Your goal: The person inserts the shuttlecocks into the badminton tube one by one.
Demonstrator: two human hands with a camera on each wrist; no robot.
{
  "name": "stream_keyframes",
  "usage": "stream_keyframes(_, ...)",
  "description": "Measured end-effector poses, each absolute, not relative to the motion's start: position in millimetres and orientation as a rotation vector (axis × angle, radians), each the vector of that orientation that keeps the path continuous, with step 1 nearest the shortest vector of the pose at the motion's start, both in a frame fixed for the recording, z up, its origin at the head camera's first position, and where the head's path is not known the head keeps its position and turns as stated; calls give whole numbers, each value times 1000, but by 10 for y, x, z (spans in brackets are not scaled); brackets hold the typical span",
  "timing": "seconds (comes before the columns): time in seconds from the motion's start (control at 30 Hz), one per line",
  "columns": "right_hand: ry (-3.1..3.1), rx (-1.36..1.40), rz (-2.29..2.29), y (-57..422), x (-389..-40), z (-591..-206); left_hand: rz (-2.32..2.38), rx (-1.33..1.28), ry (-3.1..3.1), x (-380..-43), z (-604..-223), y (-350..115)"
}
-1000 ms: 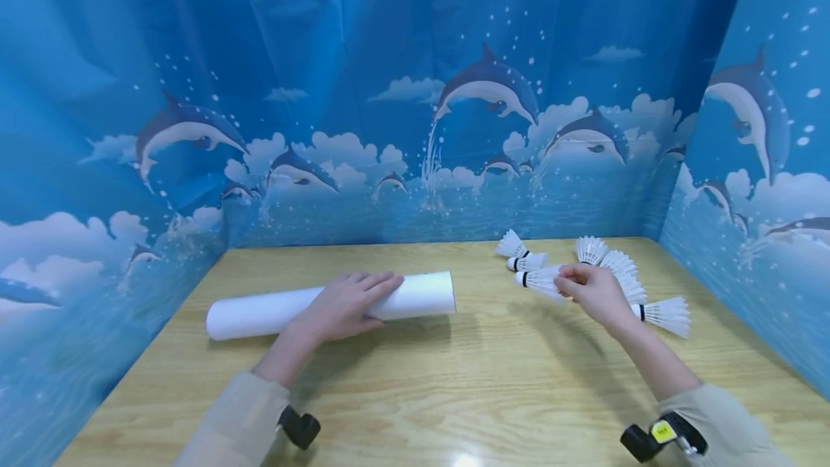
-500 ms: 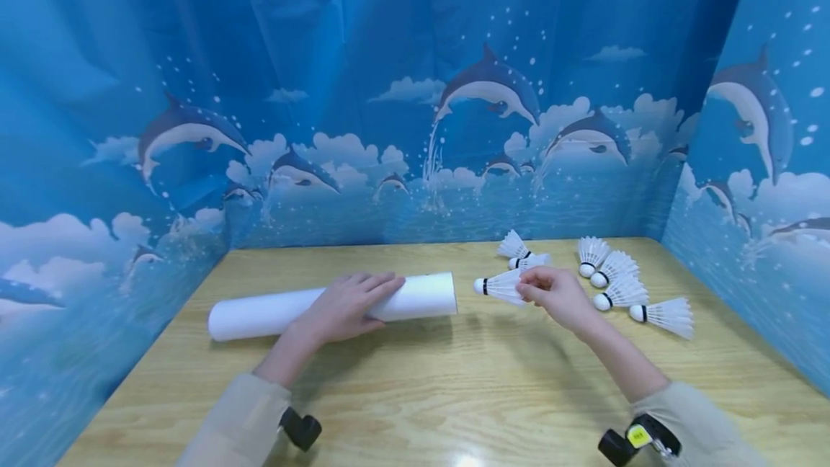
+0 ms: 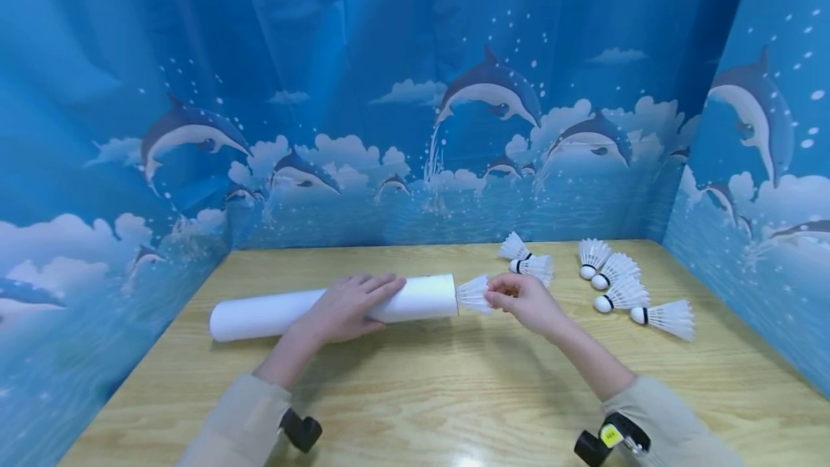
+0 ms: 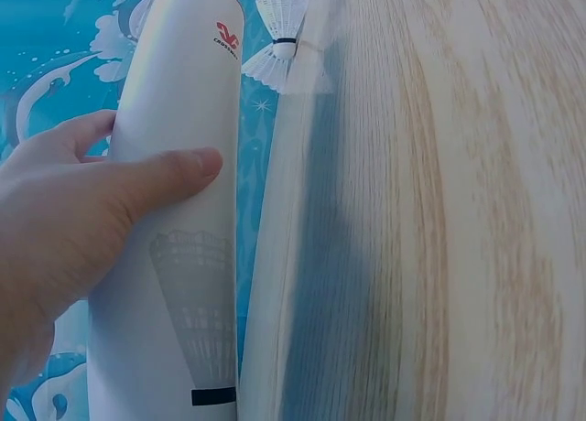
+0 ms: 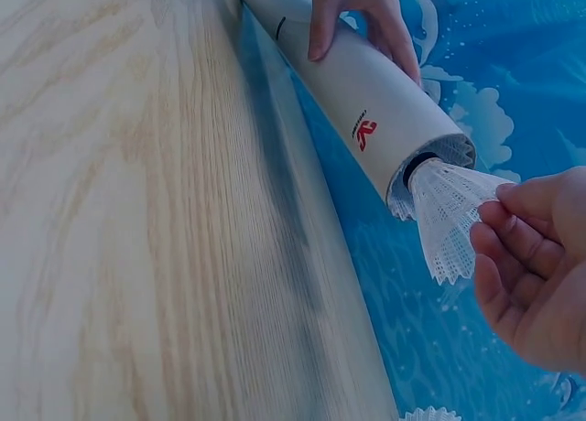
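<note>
A long white shuttlecock tube (image 3: 279, 313) lies lengthwise on the left of the table, its mouth facing right. My left hand (image 3: 353, 306) grips it round the middle, thumb across the near side and fingers over the far side in the left wrist view. A red logo is printed near the mouth. My right hand (image 3: 527, 301) pinches the skirt edge of a white shuttlecock (image 5: 449, 215) between thumb and fingertips. The cork end of this shuttlecock is inside the tube's mouth (image 5: 458, 149), hidden there, while the flared skirt sticks out.
Two shuttlecocks (image 3: 532, 267) lie behind my right hand, near the table's back edge. Several more shuttlecocks (image 3: 621, 294) are grouped at the right, corks mostly toward the left. A blue dolphin-print curtain (image 3: 389, 92) stands behind and beside the wooden table (image 3: 415, 395).
My right hand has carried the shuttlecock leftward from beside the others, and its cork has entered the tube's mouth. My left hand stays on the tube.
</note>
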State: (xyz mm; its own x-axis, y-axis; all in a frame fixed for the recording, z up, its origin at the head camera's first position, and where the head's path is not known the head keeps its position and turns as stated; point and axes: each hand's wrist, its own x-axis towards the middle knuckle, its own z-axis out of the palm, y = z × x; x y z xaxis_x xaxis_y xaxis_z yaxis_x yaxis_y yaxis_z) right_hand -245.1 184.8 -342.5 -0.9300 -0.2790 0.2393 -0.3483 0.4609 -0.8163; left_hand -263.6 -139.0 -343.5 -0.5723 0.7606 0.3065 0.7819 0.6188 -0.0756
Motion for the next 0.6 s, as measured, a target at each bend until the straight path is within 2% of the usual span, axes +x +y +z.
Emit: stream_keyframes(0.6,-2579,645,1496,1593,-2475,-3478,-84,-1236,-2528,-2642,-3453,-1359)
